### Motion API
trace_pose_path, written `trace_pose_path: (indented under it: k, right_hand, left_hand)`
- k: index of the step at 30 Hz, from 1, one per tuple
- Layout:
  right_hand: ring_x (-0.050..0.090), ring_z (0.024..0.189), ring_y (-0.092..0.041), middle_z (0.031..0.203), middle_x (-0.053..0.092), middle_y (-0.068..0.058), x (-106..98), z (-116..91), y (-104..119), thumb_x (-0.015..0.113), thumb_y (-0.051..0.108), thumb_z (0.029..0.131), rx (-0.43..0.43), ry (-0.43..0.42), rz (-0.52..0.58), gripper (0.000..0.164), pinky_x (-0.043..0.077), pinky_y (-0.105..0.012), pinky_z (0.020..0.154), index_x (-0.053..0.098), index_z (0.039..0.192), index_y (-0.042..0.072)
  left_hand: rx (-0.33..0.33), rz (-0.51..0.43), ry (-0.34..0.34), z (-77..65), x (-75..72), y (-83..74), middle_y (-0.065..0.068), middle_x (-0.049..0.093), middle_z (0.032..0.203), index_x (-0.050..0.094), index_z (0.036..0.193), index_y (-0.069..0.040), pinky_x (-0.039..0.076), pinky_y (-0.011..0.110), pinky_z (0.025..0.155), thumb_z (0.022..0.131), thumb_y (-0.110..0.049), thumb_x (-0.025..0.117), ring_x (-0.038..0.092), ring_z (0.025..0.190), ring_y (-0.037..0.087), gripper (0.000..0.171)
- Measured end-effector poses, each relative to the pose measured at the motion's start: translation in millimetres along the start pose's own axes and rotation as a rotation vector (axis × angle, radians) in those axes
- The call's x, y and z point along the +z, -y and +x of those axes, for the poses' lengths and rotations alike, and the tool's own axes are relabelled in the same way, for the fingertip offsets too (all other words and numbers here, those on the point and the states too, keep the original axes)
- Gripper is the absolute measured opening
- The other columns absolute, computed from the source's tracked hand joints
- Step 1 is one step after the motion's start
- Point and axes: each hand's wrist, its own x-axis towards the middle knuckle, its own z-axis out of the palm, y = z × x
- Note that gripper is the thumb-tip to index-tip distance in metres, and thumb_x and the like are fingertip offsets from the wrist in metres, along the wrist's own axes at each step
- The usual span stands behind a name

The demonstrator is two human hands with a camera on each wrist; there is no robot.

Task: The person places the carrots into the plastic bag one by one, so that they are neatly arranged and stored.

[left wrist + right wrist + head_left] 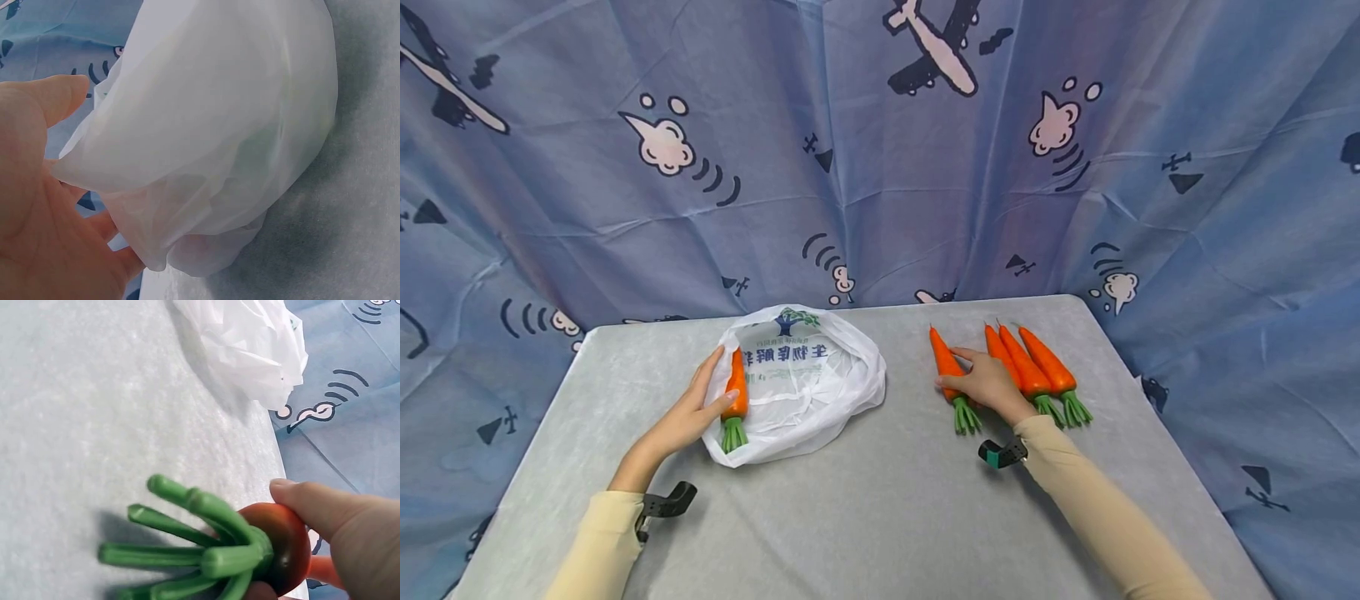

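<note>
A white plastic bag (pixel 850 417) with printed lettering lies with its mouth wide open. Inside it along the left wall is an orange carrot (pixel 739 385) with a short green top. My left hand (pixel 681 425) rests at the bag's left edge, fingers extended along the outside and thumb overlapping the carrot. Seen from the left wrist, the thin bag wall (pixel 206 125) stands beside the spread thumb and fingers. On the right, my right hand (pixel 992 385) grips another carrot (pixel 943 354) around its thick end, thumb on its side (pixel 281 544); its green stems (pixel 187 550) stick out towards me.
Just right of my right hand, three carrots (pixel 1048 362) lie side by side, green tops towards me, one partly hidden by the hand. Grey cloth covers the table (pixel 880 517). A blue patterned curtain (pixel 880 167) hangs behind the table's far edge.
</note>
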Motion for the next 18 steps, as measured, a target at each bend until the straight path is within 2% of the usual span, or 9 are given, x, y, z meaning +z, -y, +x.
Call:
trace_pose_path:
  k: [3,5,8,11,18]
  right_hand:
    - [0.057,0.069,-0.021,0.095,0.070,-0.014,0.7,-0.2,-0.3,0.074,0.050,0.084,-0.010,-0.024,-0.016,0.079,0.048,-0.030,0.061,0.045,0.149,0.016]
    - [0.060,0.080,-0.023,0.109,0.071,-0.017,0.8,-0.7,-0.4,0.074,0.051,0.083,-0.014,-0.039,-0.023,0.079,0.052,-0.034,0.068,0.046,0.149,0.016]
    - [0.062,0.091,-0.025,0.117,0.070,-0.019,0.6,-1.7,-0.3,0.073,0.051,0.084,-0.021,-0.047,-0.032,0.079,0.055,-0.041,0.079,0.047,0.148,0.015]
    - [0.062,0.092,-0.025,0.112,0.071,-0.018,0.9,-1.6,-0.2,0.073,0.051,0.084,-0.026,-0.058,-0.042,0.078,0.055,-0.043,0.082,0.048,0.148,0.014]
    - [0.059,0.080,-0.022,0.088,0.070,-0.011,3.0,-1.0,-0.1,0.074,0.050,0.083,-0.034,-0.080,-0.050,0.078,0.049,-0.031,0.067,0.049,0.147,0.012]
  left_hand:
    - [-0.006,0.001,0.004,0.1,-0.2,-0.6,0.022,-0.003,0.166,-0.003,0.161,-0.020,0.007,0.077,0.113,0.101,-0.025,0.056,0.000,0.151,0.051,0.084]
    - [-0.013,0.002,0.008,0.0,-0.4,-0.9,0.022,-0.004,0.166,-0.004,0.161,-0.021,0.007,0.077,0.113,0.101,-0.025,0.056,0.000,0.151,0.051,0.084]
    - [-0.018,0.001,0.010,-0.1,-0.4,-1.4,0.022,-0.004,0.166,-0.004,0.161,-0.021,0.007,0.077,0.113,0.101,-0.025,0.056,0.000,0.151,0.051,0.085]
    - [-0.017,-0.003,0.011,0.0,-0.3,-1.2,0.022,-0.004,0.166,-0.004,0.161,-0.021,0.007,0.077,0.113,0.101,-0.025,0.056,0.000,0.151,0.051,0.084]
    - [-0.015,0.006,0.011,0.6,0.3,1.0,0.021,-0.005,0.167,-0.004,0.161,-0.021,0.006,0.077,0.113,0.102,-0.028,0.055,-0.001,0.151,0.051,0.084]
